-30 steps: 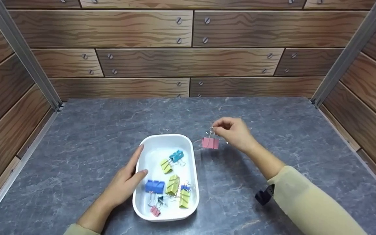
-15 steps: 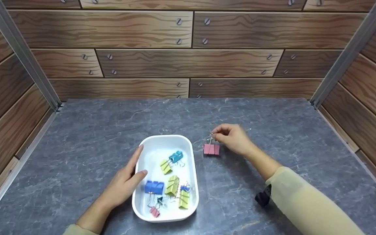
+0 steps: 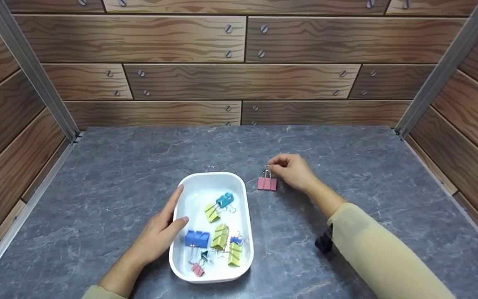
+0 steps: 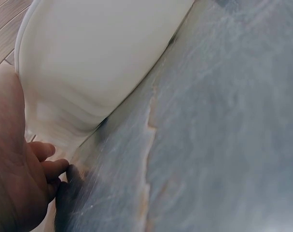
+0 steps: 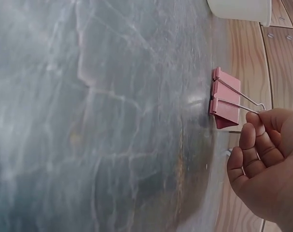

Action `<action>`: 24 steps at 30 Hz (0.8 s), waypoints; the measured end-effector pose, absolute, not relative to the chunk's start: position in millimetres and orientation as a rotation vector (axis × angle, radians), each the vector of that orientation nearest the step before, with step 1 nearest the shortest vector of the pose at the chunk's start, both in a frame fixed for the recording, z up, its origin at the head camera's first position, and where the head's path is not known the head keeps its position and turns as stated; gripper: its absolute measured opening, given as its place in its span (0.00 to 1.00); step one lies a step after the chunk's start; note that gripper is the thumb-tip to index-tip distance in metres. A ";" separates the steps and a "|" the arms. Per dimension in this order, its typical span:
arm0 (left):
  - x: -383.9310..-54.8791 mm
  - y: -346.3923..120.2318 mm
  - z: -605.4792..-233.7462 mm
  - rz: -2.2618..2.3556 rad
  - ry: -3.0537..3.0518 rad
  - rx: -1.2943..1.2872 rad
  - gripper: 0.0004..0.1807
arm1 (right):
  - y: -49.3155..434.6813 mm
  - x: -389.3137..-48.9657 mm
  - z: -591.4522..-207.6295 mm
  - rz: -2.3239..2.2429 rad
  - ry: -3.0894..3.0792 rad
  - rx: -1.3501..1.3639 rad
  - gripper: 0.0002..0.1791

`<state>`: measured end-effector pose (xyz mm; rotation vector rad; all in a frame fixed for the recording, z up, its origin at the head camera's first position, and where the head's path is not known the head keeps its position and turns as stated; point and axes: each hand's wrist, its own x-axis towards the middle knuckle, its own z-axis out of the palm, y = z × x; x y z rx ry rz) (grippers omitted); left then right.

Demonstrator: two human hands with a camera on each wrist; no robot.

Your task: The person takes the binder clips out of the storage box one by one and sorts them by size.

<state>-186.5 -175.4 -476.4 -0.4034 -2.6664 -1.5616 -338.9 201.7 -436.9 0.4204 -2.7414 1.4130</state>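
Observation:
My right hand (image 3: 295,170) pinches the wire handles of a pink binder clip (image 3: 267,184) between thumb and forefinger. Body down, the clip is at or just above the table, right of a white tub (image 3: 212,278); in the right wrist view its lower edge (image 5: 215,92) seems to meet the tabletop. My left hand (image 3: 156,232) rests along the tub's left side, with thumb over the rim and forefinger against the edge. Low on the tub's outer wall, the other fingers (image 4: 52,169) are bent loosely. Inside are blue (image 3: 197,238), yellow (image 3: 220,236), teal (image 3: 224,200) and small pink (image 3: 197,270) binder clips.
A dark marbled tabletop (image 3: 118,166) lies under everything. Wood-patterned panels (image 3: 239,79) stand behind and on both sides, with metal posts (image 3: 438,70) at the back corners. A black strap device (image 3: 324,242) sits at my right sleeve.
The right hand and pink clip dipped toward the table, then shifted slightly back and left. The clip stays pinched by its handles. Left hand and tub have stayed in place.

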 end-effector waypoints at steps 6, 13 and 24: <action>-186.2 -174.9 -476.4 -1.564 -2.664 -0.393 0.42 | 199.8 -341.1 -439.6 1.435 -2.748 0.402 0.07; -186.2 -175.0 -476.3 -1.555 -2.666 -0.385 0.42 | 195.9 -341.4 -440.4 1.490 -2.719 0.420 0.08; -187.2 -174.7 -476.7 -1.552 -2.677 -0.381 0.42 | 194.9 -340.6 -442.2 1.520 -2.701 0.437 0.08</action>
